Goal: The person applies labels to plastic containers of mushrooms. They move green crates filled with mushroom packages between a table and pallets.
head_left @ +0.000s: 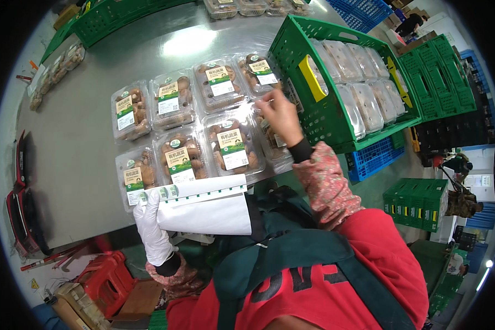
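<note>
My left hand (153, 231), in a white glove, grips a white sheet of round stickers (202, 206), a few green-and-white ones still on its left end. My bare right hand (279, 115) hovers at the right end of two rows of clear plastic clamshell boxes of mushrooms (233, 148), its fingers bent near a rear-row box (258, 74). Whether a sticker is between the fingertips cannot be told. The boxes lie on a metal table (78, 165) with printed labels; several also bear a round sticker. The front-right box (274, 140) is partly hidden by my right hand.
A green plastic crate (328, 111) filled with clear boxes stands close on the right. More mushroom boxes lie at the far edge (258, 7) and far left (57, 74). A red stool (111, 284), stacked green crates (414, 204) and other people (412, 24) are around the table.
</note>
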`<state>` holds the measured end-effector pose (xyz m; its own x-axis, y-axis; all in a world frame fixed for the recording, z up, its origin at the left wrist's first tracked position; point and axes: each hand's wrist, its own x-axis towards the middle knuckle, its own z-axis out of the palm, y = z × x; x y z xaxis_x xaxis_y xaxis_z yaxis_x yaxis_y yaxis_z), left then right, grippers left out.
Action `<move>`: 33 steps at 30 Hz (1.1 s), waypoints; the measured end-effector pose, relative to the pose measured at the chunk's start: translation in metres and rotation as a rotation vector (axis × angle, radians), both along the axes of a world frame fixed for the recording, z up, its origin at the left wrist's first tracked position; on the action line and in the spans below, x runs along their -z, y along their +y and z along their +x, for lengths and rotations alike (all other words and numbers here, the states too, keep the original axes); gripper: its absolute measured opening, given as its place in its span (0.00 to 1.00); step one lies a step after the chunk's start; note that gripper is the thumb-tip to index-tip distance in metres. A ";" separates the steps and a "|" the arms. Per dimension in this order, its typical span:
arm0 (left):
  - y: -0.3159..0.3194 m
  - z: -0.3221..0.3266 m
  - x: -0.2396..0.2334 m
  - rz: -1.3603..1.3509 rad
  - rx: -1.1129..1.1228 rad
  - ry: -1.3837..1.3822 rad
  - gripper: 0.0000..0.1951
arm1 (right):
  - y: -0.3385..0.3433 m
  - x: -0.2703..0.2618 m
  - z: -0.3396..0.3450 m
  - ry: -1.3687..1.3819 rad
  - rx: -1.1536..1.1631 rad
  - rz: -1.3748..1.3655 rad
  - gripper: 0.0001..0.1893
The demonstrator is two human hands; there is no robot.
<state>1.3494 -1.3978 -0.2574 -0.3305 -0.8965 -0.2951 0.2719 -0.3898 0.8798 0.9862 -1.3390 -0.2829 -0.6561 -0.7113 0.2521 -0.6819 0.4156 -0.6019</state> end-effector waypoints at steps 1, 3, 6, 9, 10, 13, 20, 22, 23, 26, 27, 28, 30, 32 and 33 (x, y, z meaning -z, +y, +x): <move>0.000 -0.001 0.000 0.002 -0.008 0.011 0.10 | 0.008 -0.002 -0.016 -0.131 -0.011 -0.094 0.14; -0.001 -0.004 -0.001 0.001 -0.021 0.031 0.10 | 0.021 -0.003 -0.040 -0.263 -0.044 -0.051 0.11; -0.004 -0.012 0.000 0.020 0.008 0.044 0.10 | 0.020 0.010 -0.051 -0.240 -0.090 0.001 0.11; -0.006 -0.022 -0.006 0.008 0.034 0.034 0.10 | 0.014 0.021 -0.049 -0.121 -0.085 0.023 0.10; -0.007 -0.024 -0.007 0.001 0.034 0.025 0.10 | 0.012 0.021 -0.043 0.038 -0.056 0.119 0.10; -0.008 -0.027 -0.007 0.003 0.004 0.012 0.09 | 0.015 0.021 -0.035 0.300 -0.039 0.149 0.12; -0.017 -0.012 -0.005 -0.052 -0.119 -0.007 0.10 | 0.033 -0.009 -0.009 0.063 -0.183 -0.126 0.05; -0.027 0.011 -0.010 -0.078 -0.171 0.027 0.11 | 0.042 -0.025 0.009 -0.457 -0.248 -0.082 0.07; -0.030 0.020 -0.012 -0.080 -0.213 0.067 0.12 | 0.045 -0.026 0.015 -0.784 -0.269 -0.104 0.08; -0.038 0.048 -0.012 -0.073 -0.228 0.082 0.14 | 0.046 -0.043 0.049 -1.142 -0.460 -0.098 0.14; -0.041 0.054 -0.011 -0.067 -0.235 0.091 0.14 | 0.048 -0.045 0.058 -1.085 -0.526 -0.026 0.16; -0.044 0.059 -0.013 -0.074 -0.223 0.086 0.14 | 0.046 -0.048 0.064 -0.982 -0.591 0.045 0.17; -0.056 0.082 -0.003 -0.078 -0.278 0.075 0.14 | 0.044 -0.052 0.070 -0.762 -0.663 0.133 0.20; -0.065 0.102 0.003 -0.106 -0.358 0.066 0.15 | 0.047 -0.047 0.068 -0.571 -0.661 0.160 0.16; -0.070 0.109 0.005 -0.122 -0.399 0.062 0.15 | 0.049 -0.044 0.065 -0.561 -0.632 0.174 0.14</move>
<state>1.4580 -1.4682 -0.2619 0.0363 -0.9848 -0.1697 0.4344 -0.1374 0.8902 1.0513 -1.2897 -0.2387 -0.1194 -0.9833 -0.1375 -0.4373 0.1764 -0.8818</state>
